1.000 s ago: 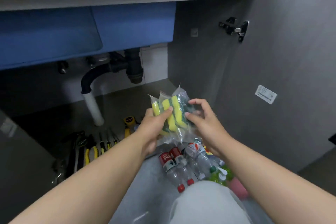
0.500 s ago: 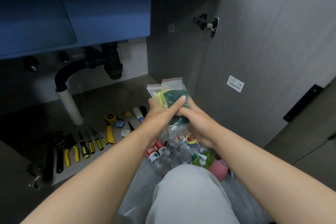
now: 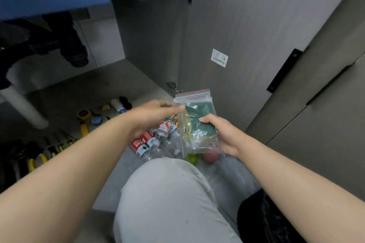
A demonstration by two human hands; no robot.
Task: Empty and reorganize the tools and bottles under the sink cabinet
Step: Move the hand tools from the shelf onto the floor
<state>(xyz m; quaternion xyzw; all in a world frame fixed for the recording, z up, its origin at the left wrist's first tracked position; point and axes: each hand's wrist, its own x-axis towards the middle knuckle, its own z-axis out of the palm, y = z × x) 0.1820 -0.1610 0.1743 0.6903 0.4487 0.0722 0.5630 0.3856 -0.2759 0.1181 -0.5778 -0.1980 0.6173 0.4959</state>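
Note:
My right hand (image 3: 224, 137) grips clear zip bags of sponges (image 3: 197, 122), thumb on the front, held above the floor in front of the open cabinet. The green scouring side faces me and yellow shows at the left edge. My left hand (image 3: 153, 115) reaches across with fingers stretched out, its fingertips touching the bags' upper left edge. Under the bags lie several clear water bottles with red labels (image 3: 153, 143), a green bottle (image 3: 192, 159) and a pink one (image 3: 211, 157), partly hidden. Hand tools lie in a row on the cabinet floor: pliers (image 3: 37, 161), screwdrivers (image 3: 61, 144), a tape measure (image 3: 84, 113).
The white drain pipe (image 3: 25, 109) and black trap (image 3: 74, 51) hang at the cabinet's left under the blue sink. The open cabinet door (image 3: 246, 25) stands to the right. My knee in grey trousers (image 3: 167, 199) fills the lower centre, and a black object (image 3: 262, 219) sits lower right.
The view turned right and down. Both hands carried the sponge bags rightward and lower. My left hand loosened from gripping the bags to touching them with straight fingers.

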